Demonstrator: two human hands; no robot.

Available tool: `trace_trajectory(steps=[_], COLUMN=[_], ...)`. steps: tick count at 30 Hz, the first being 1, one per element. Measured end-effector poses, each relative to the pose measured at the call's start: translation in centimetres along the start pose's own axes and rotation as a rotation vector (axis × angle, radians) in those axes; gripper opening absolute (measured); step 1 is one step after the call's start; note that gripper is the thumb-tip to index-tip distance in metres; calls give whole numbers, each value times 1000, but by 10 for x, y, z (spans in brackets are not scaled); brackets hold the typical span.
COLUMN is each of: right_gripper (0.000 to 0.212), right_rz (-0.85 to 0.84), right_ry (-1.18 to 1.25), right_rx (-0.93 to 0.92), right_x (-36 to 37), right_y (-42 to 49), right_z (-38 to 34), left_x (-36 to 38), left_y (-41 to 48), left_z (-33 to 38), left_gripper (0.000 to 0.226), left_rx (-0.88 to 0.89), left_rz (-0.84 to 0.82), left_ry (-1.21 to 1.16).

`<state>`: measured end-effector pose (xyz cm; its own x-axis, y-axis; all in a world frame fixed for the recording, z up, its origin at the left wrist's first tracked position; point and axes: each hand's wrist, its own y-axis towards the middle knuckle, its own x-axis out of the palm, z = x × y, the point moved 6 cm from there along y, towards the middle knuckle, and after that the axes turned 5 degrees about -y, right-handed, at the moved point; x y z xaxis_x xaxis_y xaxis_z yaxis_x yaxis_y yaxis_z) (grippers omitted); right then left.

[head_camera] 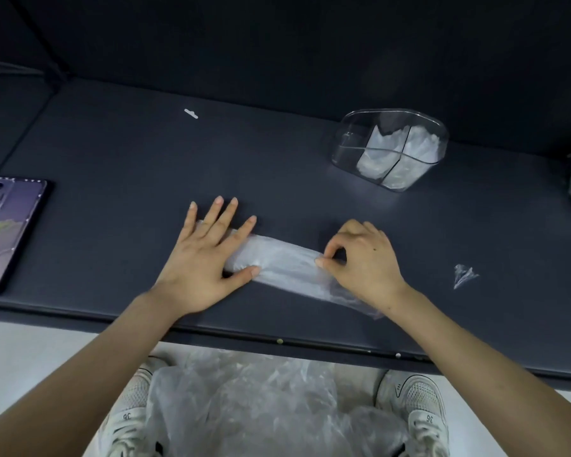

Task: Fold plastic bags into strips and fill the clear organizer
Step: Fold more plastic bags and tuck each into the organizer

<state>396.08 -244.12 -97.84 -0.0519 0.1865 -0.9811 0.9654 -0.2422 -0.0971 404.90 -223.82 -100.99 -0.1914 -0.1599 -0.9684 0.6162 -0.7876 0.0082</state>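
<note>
plastic bag point(287, 263), a flat strip, lies on the person's side of the clear organizer point(342, 150), long axis left to right. left hand point(208, 255) presses the end farther from it with flat spread fingers; right hand point(365, 258), nearer the organizer, pinches the other end.

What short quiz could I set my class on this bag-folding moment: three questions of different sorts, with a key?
1. True or false: the left hand lies flat, fingers straight, on the folded bag.
2. Multiple choice: the right hand A) pinches the bag's edge; B) lies flat with straight fingers; C) is a closed fist holding nothing.
3. Short answer: which device lies at the far left of the table?
Key: 1 true; 2 A; 3 the phone.
</note>
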Motion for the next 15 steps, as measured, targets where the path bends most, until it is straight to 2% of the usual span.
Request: trace_trajectory(steps=[2, 4, 5, 8, 11, 15], right_gripper=[22, 22, 22, 21, 16, 14], right_rz=[-17, 13, 20, -36, -170, -400], right_ry=[31, 89, 99, 86, 101, 389], right_rx=[-5, 2, -2, 5, 62, 188], right_x=[3, 1, 0, 1, 0, 3], right_y=[-2, -5, -6, -11, -13, -9], right_z=[-1, -2, -3, -10, -11, -6], left_x=[-13, -21, -20, -2, 9, 8], left_y=[2, -3, -7, -18, -20, -15], left_z=[8, 30, 44, 80, 83, 82], left_gripper=[67, 45, 35, 31, 42, 44], left_rx=[6, 70, 119, 227, 185, 159], left_rz=[132, 293, 319, 182, 118, 140], left_ry=[-64, -175, -232, -348, -363, -353])
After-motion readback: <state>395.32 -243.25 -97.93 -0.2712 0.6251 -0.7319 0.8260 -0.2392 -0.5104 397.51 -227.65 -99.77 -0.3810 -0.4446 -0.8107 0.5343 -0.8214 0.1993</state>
